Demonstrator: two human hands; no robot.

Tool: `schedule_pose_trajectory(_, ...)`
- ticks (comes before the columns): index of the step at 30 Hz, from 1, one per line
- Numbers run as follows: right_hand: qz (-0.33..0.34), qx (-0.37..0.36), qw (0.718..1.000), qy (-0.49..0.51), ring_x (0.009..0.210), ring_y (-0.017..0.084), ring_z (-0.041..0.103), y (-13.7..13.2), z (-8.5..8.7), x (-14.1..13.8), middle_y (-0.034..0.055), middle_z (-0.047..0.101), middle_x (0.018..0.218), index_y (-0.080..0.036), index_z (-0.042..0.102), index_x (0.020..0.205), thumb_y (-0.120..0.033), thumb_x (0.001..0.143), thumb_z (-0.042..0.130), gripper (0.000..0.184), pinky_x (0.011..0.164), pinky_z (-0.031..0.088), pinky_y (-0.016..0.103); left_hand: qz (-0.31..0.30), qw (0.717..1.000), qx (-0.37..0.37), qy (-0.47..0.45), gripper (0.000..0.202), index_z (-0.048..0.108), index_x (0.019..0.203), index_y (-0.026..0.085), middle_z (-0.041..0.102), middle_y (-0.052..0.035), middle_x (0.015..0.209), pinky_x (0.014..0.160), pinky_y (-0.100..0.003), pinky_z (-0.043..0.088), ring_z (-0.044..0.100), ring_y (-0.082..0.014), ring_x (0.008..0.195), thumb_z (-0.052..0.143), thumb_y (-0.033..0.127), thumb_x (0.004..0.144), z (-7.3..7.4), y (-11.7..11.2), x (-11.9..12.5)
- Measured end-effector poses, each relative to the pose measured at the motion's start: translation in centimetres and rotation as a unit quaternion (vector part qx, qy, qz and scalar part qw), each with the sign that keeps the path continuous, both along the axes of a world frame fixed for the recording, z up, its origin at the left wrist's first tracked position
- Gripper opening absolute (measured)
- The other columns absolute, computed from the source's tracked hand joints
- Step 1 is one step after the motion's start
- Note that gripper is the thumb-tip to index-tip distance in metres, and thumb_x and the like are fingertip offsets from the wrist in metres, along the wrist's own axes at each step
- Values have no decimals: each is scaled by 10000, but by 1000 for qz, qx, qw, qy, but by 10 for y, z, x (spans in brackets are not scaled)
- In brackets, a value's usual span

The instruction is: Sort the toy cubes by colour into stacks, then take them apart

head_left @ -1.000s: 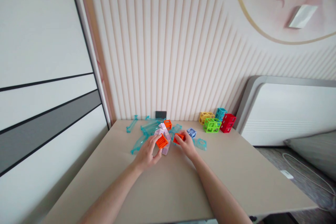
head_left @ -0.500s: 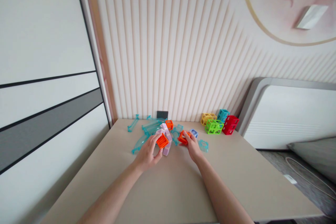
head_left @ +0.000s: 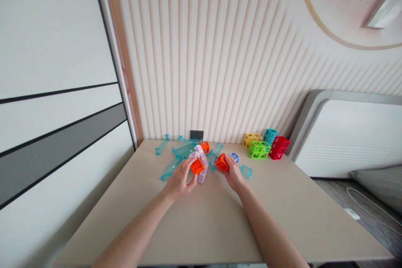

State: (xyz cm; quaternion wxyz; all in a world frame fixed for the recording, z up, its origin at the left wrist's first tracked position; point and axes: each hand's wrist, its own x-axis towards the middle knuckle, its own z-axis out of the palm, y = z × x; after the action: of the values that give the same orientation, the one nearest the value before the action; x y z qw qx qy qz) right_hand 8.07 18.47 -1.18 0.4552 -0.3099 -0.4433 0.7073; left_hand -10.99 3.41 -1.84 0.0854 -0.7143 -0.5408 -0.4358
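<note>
Between the thumb and fingers of my left hand [head_left: 181,181] is an orange toy cube block [head_left: 197,166] with a slatted face. My right hand [head_left: 234,174] grips a second orange cube block [head_left: 222,162], an open frame, by its right side. The two blocks are apart, held over the table. Just behind the left one lies a lilac block piece [head_left: 202,157], partly covered. A third orange cube [head_left: 204,147] sits farther back. Close to my right hand are a periwinkle-blue block [head_left: 234,157] and a clear teal piece [head_left: 246,172].
Clear teal track pieces [head_left: 184,150] lie in a heap at the back left. Yellow [head_left: 252,139], green [head_left: 259,150], blue [head_left: 270,135] and red [head_left: 279,148] frame blocks stand at the back right. A black socket [head_left: 196,135] is on the ribbed wall behind the table [head_left: 207,226].
My right hand has turned its orange block, so more of the open frame shows. The left hand keeps its block almost unchanged. The whole view has shifted slightly.
</note>
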Motion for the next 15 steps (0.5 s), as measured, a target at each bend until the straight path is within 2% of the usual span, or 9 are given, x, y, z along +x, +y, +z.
schedule_pose_trajectory(4,18,-9,1000,-12,765,249,742,-3,1,1,-4,682,820,-234,573,939,-591,740,724,435,564,599,350,3,1000,10,0,613,305,1485,206,552,-156,1377,1053,-487,480,539,-288,1277,533,206,916,-1,1,0)
schedule_pose_trajectory(10,-29,43,998,-43,627,205,718,-4,1,0,-22,659,716,-227,564,932,-656,730,701,494,502,564,293,2,1000,9,3,611,302,1480,224,557,-153,1367,1054,-491,478,543,-290,1272,532,200,915,-3,1,0)
schedule_pose_trajectory(13,-62,67,995,-46,596,191,702,-3,3,1,-20,654,708,-223,571,936,-678,724,691,516,476,536,268,-4,999,-9,-32,583,329,1464,226,548,-153,1376,1073,-496,459,531,-286,1285,533,210,918,-3,0,1)
schedule_pose_trajectory(15,-79,79,993,-45,585,184,691,-3,3,1,-15,652,706,-223,575,920,-680,738,676,503,461,518,257,-9,995,-23,-92,558,354,1446,223,536,-158,1395,1078,-505,450,527,-289,1291,542,238,921,-3,0,4)
